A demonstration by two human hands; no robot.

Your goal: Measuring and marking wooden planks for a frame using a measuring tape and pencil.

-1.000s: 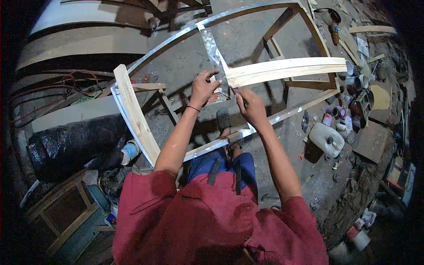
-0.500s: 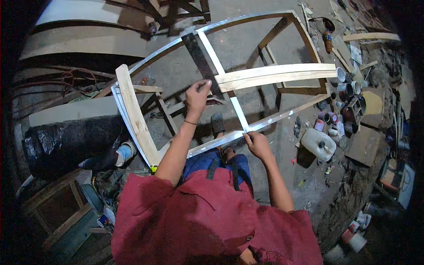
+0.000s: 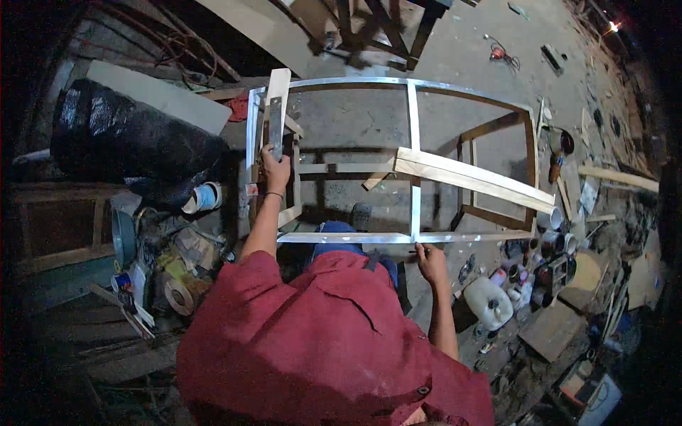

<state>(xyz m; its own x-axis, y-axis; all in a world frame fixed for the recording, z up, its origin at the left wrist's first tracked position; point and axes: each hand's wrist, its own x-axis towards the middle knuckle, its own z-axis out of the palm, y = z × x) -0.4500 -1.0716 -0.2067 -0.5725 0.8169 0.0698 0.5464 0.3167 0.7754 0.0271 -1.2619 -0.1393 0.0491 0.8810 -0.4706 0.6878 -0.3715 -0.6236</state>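
A wooden frame with pale-coated top rails stands before me, its white crossbar running away from me. At the frame's left end, my left hand is closed around the near end of a flat grey metal strip. That strip lies along a light wooden plank. By the crossbar's near end my right hand is closed at the near rail; a small dark thin thing shows at its fingertips, too small to name. Curved light wooden pieces rest across the crossbar and the frame's right part.
To the right are a white jerrycan, several paint cans and a brown board. A black-wrapped bundle and a bucket-like container stand at the left. A red corded tool lies on the far floor.
My left hand has moved left from beside the crossbar to the frame's left end. The dark strip beside the crossbar no longer shows there. My right hand stays near the crossbar's end; the view has turned.
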